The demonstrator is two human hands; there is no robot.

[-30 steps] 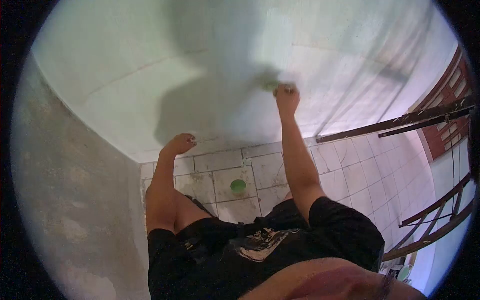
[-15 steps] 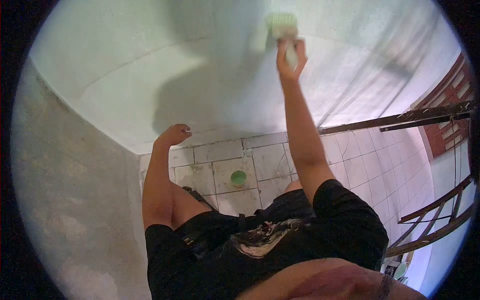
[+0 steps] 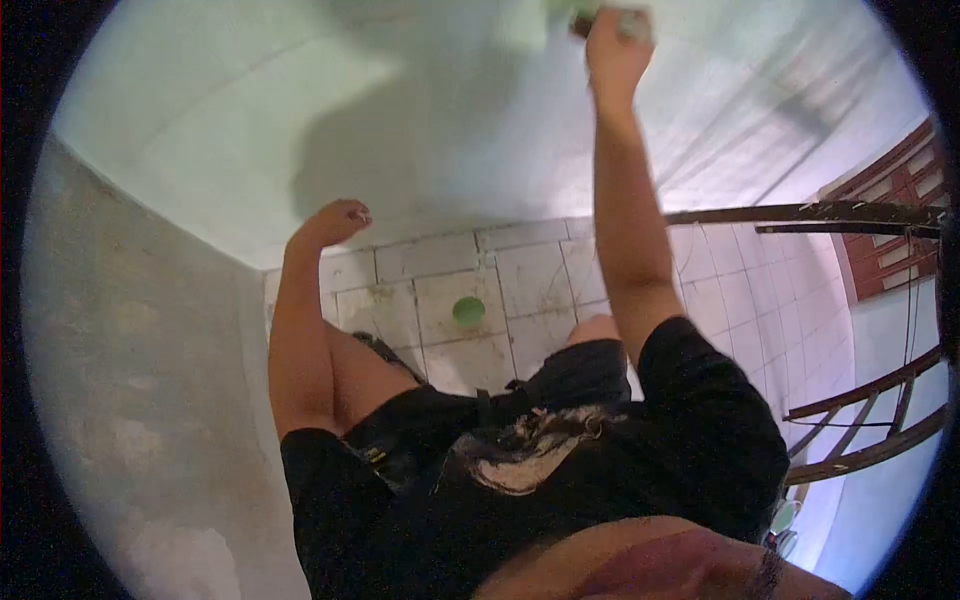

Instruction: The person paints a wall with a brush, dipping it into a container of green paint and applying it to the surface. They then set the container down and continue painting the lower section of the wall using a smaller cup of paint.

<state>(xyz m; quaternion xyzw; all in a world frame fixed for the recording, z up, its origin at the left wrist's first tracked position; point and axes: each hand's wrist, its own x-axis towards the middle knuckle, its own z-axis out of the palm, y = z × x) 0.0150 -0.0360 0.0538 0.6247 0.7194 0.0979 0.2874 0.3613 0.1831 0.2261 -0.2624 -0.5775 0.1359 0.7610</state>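
My right hand (image 3: 618, 48) is raised near the top of the view, its fingers wrapped round a wide paintbrush (image 3: 580, 22). The brush's pale green head is blurred and partly cut off by the top edge, close against the pale wall (image 3: 470, 130). Lower on the left, my left hand (image 3: 338, 222) hangs in front of the same wall with its fingers curled in and nothing visible in them. Between my legs and the wall, a small round green container (image 3: 468, 311) stands on the tiled floor (image 3: 410, 262).
A bare grey wall (image 3: 150, 390) rises on my left and meets the pale wall at a corner. On the right are dark wooden beams (image 3: 800, 213), a curved frame (image 3: 870, 445) and a red-brown lattice (image 3: 895, 220). Some containers (image 3: 785, 517) sit at the lower right.
My right hand has moved up and slightly right with the paintbrush, and the wrist has turned. My left hand appears a little higher, and the whole view has shifted slightly.
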